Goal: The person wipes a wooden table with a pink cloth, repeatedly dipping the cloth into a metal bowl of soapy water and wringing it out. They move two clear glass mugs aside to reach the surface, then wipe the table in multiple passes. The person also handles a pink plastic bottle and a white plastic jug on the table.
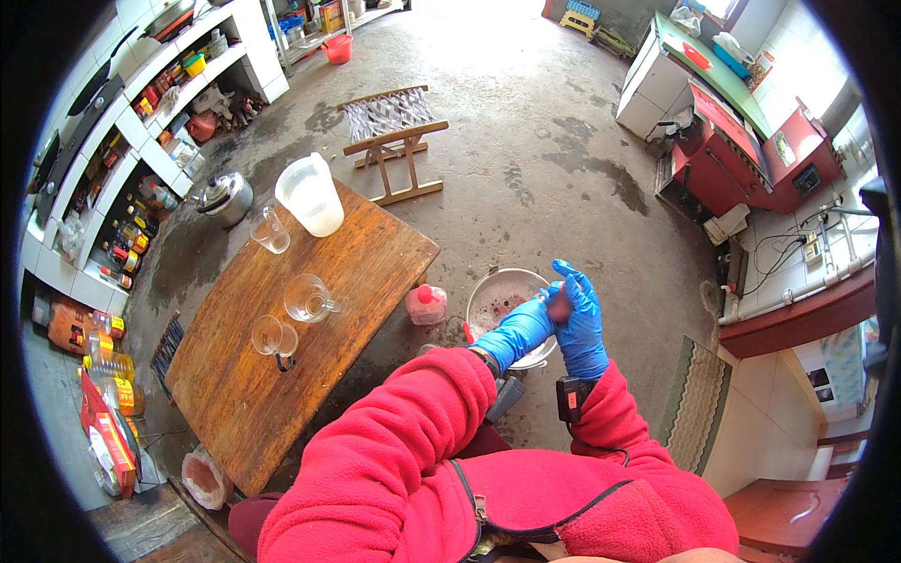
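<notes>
Both my hands wear blue gloves and meet over a round metal bowl (496, 293) on the concrete floor. My left hand (519, 328) and my right hand (580, 314) together hold a small dark reddish object (559, 307); what it is cannot be made out. Reddish liquid lies in the bowl's bottom. My sleeves are red fleece.
A low wooden table (235, 394) at left carries a white plastic jug (310, 195) and three clear glass measuring cups (309, 298). A small plastic bottle with a red cap (426, 304) stands by the bowl. A folding stool (394, 131), a kettle (225, 195), shelves and a red machine (751, 155) surround.
</notes>
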`<state>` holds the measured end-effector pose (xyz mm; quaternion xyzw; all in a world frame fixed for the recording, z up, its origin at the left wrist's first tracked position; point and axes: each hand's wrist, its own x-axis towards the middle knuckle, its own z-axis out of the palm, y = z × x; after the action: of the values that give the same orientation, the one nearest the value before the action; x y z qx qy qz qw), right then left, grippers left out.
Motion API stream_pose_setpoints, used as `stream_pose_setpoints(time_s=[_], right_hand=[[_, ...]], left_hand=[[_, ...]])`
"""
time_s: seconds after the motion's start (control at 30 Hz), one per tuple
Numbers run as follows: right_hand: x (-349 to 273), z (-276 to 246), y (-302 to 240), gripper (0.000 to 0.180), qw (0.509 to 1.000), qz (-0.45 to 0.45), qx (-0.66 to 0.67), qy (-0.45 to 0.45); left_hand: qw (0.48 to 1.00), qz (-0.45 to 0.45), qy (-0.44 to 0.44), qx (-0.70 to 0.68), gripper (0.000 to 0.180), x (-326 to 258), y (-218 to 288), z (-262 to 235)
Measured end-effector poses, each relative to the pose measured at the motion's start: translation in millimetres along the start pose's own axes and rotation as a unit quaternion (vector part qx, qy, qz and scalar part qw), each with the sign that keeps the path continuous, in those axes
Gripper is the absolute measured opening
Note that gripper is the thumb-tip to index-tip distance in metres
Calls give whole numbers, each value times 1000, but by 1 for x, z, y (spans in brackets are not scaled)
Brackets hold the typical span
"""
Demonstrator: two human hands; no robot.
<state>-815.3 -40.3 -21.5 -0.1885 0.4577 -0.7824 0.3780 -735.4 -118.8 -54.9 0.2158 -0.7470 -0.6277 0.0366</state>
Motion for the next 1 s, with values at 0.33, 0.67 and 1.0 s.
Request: stream_pose_setpoints(time_s=[0.33,0.67,1.0], right_hand=[[15,-9,5,25,998,33,-6,54],[19,-19,9,25,994,100,-20,47],[10,-15,-27,90,958,138,39,-250]], left_hand=[[991,-58,13,-123,60,-26,54,-14],[995,-94,-16,-2,55,-6,14,-5],[905,-201,-229,-297,24,-9,7,-8]])
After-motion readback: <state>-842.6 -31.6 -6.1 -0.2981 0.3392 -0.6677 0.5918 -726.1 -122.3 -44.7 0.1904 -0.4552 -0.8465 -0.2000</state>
